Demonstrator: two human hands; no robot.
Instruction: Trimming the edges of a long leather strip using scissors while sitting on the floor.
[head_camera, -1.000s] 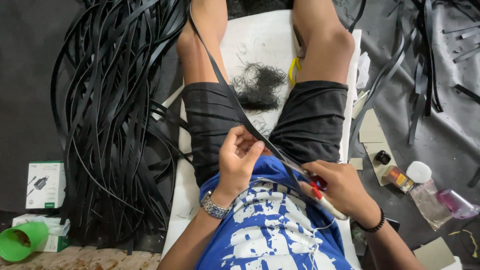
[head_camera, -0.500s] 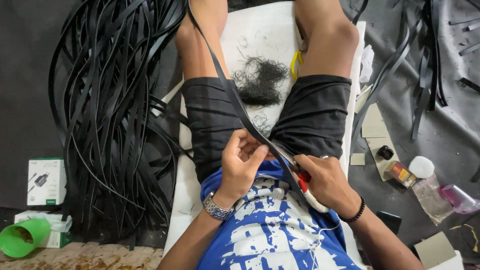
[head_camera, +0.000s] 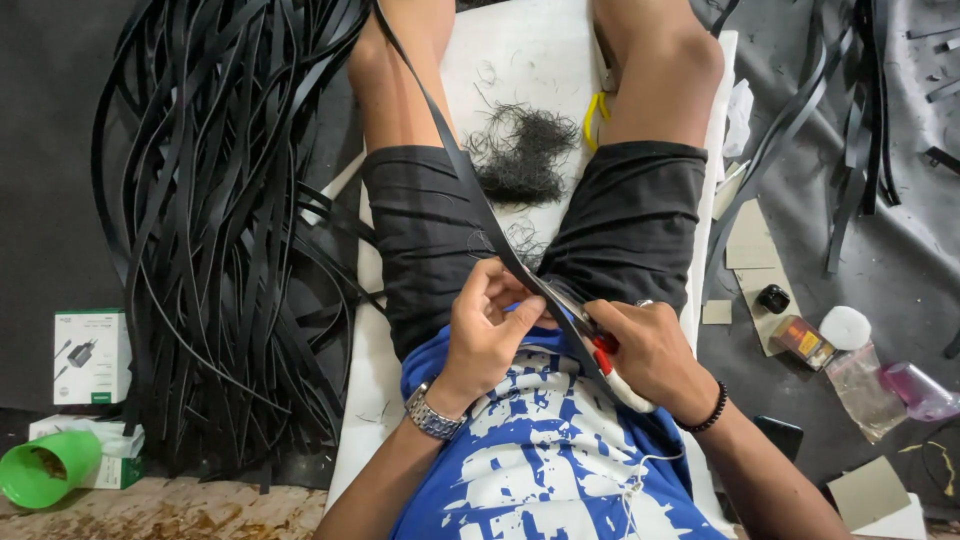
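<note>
Your left hand (head_camera: 490, 325) pinches one black strip (head_camera: 455, 165) running up away; your right hand (head_camera: 645, 350) grips one pair of scissors (head_camera: 600, 350) beside it.

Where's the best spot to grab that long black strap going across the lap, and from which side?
Probably the bare stretch of the strap over the thigh, above the left hand. It runs taut and flat there, so pinching its two flat faces from the side looks easiest. Lower down, the left hand already pinches it and the right hand works a red-handled cutter against it, so stay clear.
</note>
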